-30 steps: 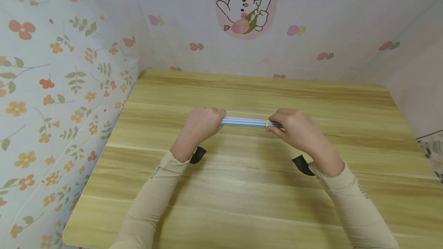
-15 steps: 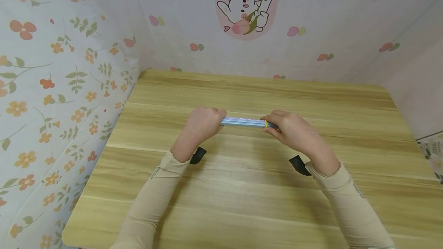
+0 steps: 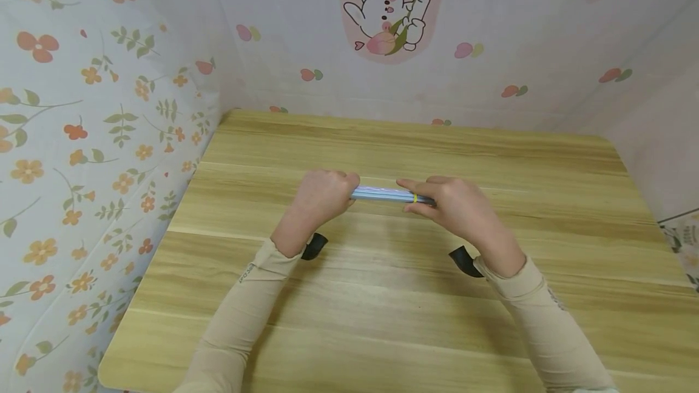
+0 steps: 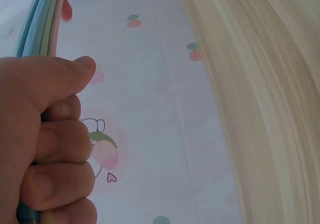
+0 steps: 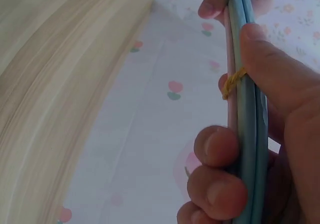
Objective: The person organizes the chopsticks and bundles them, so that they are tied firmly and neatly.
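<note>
A bundle of slim pastel pencils [image 3: 379, 193], in blue, green and pink, is held level above the table between both hands. My left hand [image 3: 326, 194] grips its left end in a fist; in the left wrist view the thumb [image 4: 65, 78] lies over the curled fingers. Around the bundle towards its right end runs a twisted yellow rubber band [image 5: 232, 83]. My right hand [image 3: 461, 206] holds that end, thumb on one side by the band and fingers [image 5: 220, 191] curled round the other. The palms hide both ends of the bundle in the wrist views.
Below the hands spreads a wood-grain table [image 3: 371, 320]. A white cloth with a rabbit print [image 3: 388, 14] hangs behind it, and a floral cloth [image 3: 82, 199] on the left. A black curved piece [image 3: 314, 246] shows at the left wrist, another [image 3: 464, 261] at the right.
The right hand has shifted left, and the yellow band has slid slightly left along the bundle towards the left hand. The right forefinger now reaches past the band. The left hand stays nearly still.
</note>
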### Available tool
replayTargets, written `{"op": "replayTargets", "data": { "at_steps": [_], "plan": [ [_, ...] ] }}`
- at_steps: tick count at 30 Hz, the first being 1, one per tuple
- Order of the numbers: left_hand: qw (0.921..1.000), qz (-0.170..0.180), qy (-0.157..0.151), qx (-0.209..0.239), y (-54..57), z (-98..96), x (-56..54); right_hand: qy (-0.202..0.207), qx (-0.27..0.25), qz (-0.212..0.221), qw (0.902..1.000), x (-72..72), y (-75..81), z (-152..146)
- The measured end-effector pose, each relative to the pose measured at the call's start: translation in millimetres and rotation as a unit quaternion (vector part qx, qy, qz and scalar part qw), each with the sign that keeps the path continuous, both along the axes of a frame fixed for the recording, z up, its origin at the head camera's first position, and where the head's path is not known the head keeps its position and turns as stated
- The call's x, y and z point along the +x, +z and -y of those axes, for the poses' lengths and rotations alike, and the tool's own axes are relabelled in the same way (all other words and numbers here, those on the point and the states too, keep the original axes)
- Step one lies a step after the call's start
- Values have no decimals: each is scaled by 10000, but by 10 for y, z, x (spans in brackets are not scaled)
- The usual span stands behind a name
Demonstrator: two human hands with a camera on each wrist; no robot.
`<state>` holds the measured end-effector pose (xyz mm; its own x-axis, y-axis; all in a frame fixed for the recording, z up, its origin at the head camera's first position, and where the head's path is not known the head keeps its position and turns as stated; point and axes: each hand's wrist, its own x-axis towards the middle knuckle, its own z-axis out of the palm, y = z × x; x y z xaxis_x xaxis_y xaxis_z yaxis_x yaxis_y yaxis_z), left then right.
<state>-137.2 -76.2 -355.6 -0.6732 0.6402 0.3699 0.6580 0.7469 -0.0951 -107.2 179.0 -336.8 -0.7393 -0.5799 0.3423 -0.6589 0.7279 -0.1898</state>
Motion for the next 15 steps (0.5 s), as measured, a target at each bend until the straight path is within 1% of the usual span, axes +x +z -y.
{"op": "replayTargets", "data": {
  "at_steps": [8, 12, 15],
  "plan": [
    [10000, -48, 15, -27, -12, -8, -8, -3, 156, -392, 9991, -20, -31, 35],
    [10000, -34, 8, -24, -19, -3, -14, 46, 167, -463, 9988, -22, -39, 16],
    [10000, 21, 9, -12, -22, 3, -12, -11, 164, -397, 9991, -12, -32, -12]
  ]
}}
